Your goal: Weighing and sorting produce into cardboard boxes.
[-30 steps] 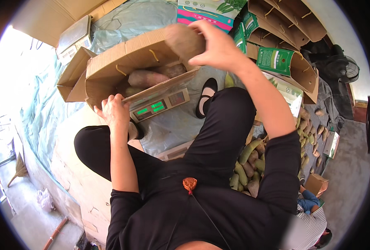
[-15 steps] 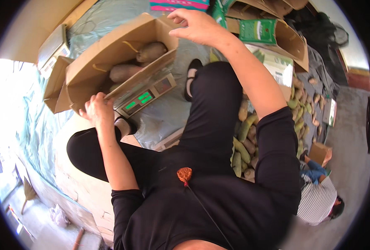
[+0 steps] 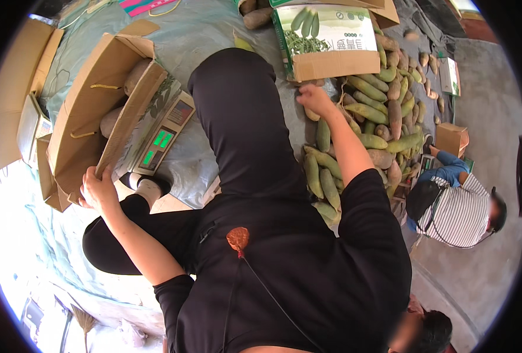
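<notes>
A brown cardboard box [image 3: 81, 100], its top flaps up, stands on a digital scale [image 3: 162, 141] with lit green displays. Inside it lie large brownish root vegetables [image 3: 136, 76]. My left hand [image 3: 99, 189] is closed on the box's near edge, at a corner. My right hand [image 3: 316, 99] is at the edge of a pile of long green and reddish-brown radish-like roots [image 3: 370, 106], just below a printed box. Its fingers are curled by a tan root; whether they hold it cannot be told.
A white and green printed carton [image 3: 331, 44] stands beyond the pile. Bluish plastic sheeting [image 3: 196, 29] covers the floor. At the far left sits another scale [image 3: 31, 126]. A person in a striped shirt [image 3: 455, 215] is at the right; another person's head [image 3: 431, 332] shows at the lower right.
My view has turned right. My right hand has gone from beyond the open box to the root pile, its fingers now curled. My left hand stays on the box's edge.
</notes>
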A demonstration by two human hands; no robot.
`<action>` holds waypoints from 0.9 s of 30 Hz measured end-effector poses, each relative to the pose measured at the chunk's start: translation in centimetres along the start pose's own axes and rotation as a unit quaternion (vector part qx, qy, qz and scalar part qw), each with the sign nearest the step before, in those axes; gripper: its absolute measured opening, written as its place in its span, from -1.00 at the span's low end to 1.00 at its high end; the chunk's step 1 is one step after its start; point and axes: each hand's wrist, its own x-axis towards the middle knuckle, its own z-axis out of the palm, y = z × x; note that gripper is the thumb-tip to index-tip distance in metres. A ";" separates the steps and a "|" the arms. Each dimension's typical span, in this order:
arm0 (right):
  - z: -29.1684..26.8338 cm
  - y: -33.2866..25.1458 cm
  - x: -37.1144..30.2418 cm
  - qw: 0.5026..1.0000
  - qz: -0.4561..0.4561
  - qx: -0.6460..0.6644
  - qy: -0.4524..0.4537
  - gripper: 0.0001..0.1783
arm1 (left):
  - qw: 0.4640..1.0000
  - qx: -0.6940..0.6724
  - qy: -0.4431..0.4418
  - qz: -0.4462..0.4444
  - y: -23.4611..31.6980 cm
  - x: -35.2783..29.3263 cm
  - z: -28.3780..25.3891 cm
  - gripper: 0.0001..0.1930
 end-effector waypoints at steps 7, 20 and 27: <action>5.4 8.4 -9.6 0.968 0.141 -0.165 -0.123 -0.55 | 1.000 0.017 0.021 0.002 -1.4 0.6 1.0 -0.56; 9.1 6.9 -15.2 0.885 0.374 -0.239 -0.140 -0.37 | 0.999 0.017 -0.029 -0.017 -1.4 1.2 0.6 -0.48; 11.4 7.3 -16.4 0.898 0.369 -0.220 -0.089 -0.16 | 1.000 0.005 0.020 0.008 -0.2 -0.1 0.2 -0.68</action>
